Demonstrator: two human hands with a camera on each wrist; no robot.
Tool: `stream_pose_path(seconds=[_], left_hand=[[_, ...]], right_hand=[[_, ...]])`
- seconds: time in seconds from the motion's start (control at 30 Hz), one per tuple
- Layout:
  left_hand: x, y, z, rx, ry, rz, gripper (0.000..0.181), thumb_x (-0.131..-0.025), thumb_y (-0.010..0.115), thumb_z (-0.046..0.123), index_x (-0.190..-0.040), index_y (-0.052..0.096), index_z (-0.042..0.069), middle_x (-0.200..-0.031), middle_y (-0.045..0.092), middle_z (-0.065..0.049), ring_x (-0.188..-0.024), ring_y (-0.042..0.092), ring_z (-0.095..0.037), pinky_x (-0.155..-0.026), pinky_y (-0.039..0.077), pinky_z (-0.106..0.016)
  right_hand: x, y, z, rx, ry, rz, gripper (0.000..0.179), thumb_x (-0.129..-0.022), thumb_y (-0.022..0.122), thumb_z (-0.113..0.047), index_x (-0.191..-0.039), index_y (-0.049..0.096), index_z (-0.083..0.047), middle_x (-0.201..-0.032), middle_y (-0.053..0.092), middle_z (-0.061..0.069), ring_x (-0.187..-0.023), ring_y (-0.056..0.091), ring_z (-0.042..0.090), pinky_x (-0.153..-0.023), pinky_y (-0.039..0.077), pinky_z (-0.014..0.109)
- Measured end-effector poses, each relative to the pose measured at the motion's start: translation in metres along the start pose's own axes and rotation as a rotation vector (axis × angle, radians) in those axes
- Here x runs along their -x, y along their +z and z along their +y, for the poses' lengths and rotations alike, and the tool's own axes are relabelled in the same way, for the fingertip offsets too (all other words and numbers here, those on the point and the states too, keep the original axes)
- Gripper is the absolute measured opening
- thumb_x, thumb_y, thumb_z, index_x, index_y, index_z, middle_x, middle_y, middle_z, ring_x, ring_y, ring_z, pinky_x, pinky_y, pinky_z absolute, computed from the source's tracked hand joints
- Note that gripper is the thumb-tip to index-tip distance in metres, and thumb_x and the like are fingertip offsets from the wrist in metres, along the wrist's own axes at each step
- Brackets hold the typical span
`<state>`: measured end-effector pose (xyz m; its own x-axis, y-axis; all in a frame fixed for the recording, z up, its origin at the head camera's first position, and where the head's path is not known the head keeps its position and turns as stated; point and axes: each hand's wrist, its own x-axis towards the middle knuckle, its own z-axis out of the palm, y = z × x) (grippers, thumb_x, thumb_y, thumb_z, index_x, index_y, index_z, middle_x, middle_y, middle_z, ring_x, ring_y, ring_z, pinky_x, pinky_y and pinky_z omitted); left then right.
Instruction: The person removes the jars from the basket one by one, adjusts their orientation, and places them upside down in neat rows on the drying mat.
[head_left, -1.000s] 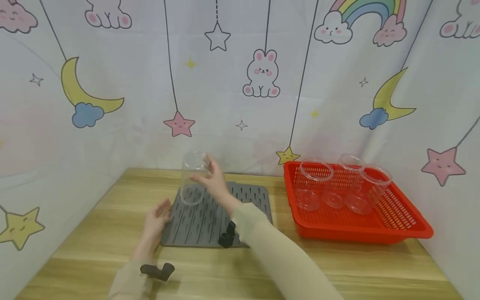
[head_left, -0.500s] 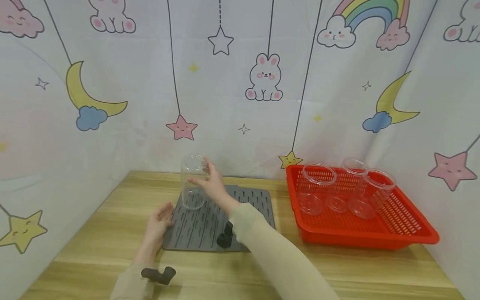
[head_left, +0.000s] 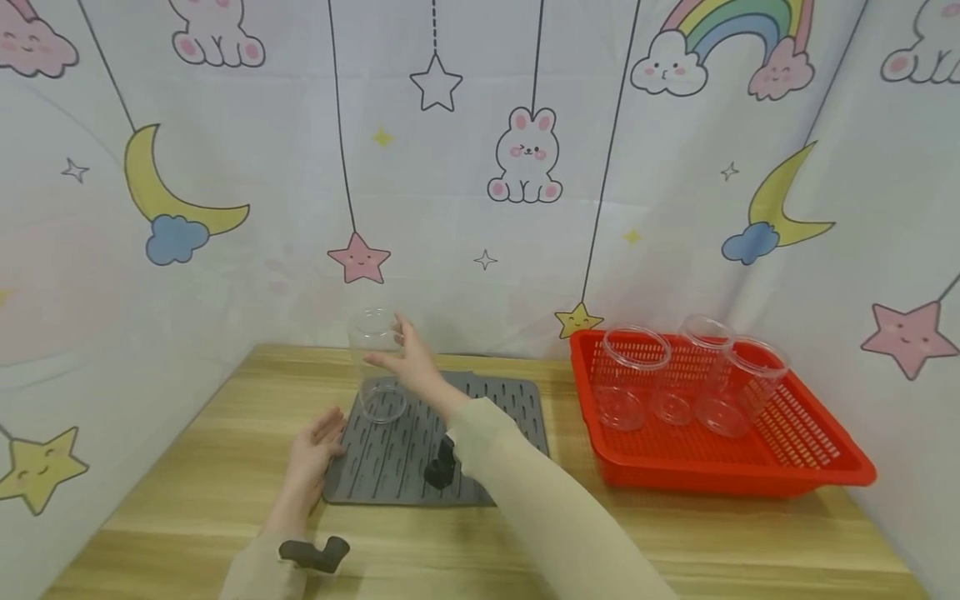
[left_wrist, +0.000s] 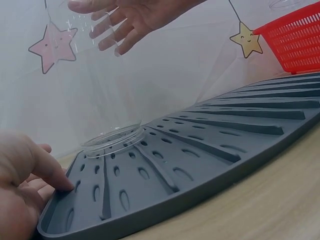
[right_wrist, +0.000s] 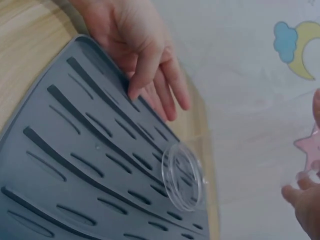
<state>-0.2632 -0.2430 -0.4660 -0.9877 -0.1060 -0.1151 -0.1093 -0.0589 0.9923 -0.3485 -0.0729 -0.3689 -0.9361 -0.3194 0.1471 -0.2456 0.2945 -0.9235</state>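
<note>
My right hand (head_left: 412,362) holds a clear plastic cup (head_left: 369,379) near its upper end, thumb in front and fingers round the far side. The cup is upside down, its thick rim (right_wrist: 182,177) low at the grey ridged drying mat (head_left: 382,475), toward the mat's back left. Beside the mat's left edge lies my left hand (head_left: 313,446), palm turned inward and fingers loosely extended. In the left wrist view its thumb (left_wrist: 52,175) meets the mat's edge, and the right hand's spread fingers show above.
On the right of the wooden table (head_left: 420,554) stands a red plastic basket (head_left: 720,475). Several clear cups (head_left: 633,367) stand upright in it. Behind the table hangs a white curtain (head_left: 450,183) printed with cartoon figures.
My right hand and the cup have shifted slightly left over the mat, with the cup's upper end leaning a little further left. My left hand stays beside the mat.
</note>
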Motion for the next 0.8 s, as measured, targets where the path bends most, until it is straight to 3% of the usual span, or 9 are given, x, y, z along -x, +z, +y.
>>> stream_pose_path(seconds=[0.43, 0.63, 0.8], left_hand=[[-0.001, 0.0, -0.002, 0.017, -0.016, -0.003, 0.075, -0.084, 0.034, -0.024, -0.154, 0.012, -0.005, -0.16, 0.014, -0.028, -0.149, 0.019, -0.038, -0.122, 0.021, -0.043], [-0.001, -0.001, -0.002, -0.008, -0.015, 0.004, 0.076, -0.082, 0.035, -0.024, -0.153, 0.014, -0.006, -0.159, 0.016, -0.027, -0.148, 0.02, -0.039, -0.122, 0.021, -0.044], [-0.004, -0.001, -0.001, 0.002, -0.02, 0.01, 0.077, -0.083, 0.035, -0.024, -0.154, 0.014, -0.004, -0.16, 0.016, -0.026, -0.148, 0.02, -0.037, -0.122, 0.021, -0.042]], right_hand=[[0.003, -0.001, -0.003, 0.014, -0.005, -0.01, 0.094, -0.086, 0.075, -0.032, -0.158, 0.015, -0.018, -0.157, 0.034, 0.01, -0.143, 0.037, 0.026, -0.115, 0.038, 0.046], [0.006, -0.003, -0.003, 0.004, 0.013, 0.003, 0.101, -0.084, 0.078, -0.03, -0.158, 0.009, -0.019, -0.161, 0.027, 0.008, -0.146, 0.031, 0.027, -0.118, 0.033, 0.049], [0.012, -0.019, -0.006, -0.054, -0.017, -0.008, 0.104, -0.084, 0.077, -0.027, -0.158, 0.005, -0.019, -0.164, 0.019, 0.003, -0.15, 0.021, 0.025, -0.12, 0.027, 0.051]])
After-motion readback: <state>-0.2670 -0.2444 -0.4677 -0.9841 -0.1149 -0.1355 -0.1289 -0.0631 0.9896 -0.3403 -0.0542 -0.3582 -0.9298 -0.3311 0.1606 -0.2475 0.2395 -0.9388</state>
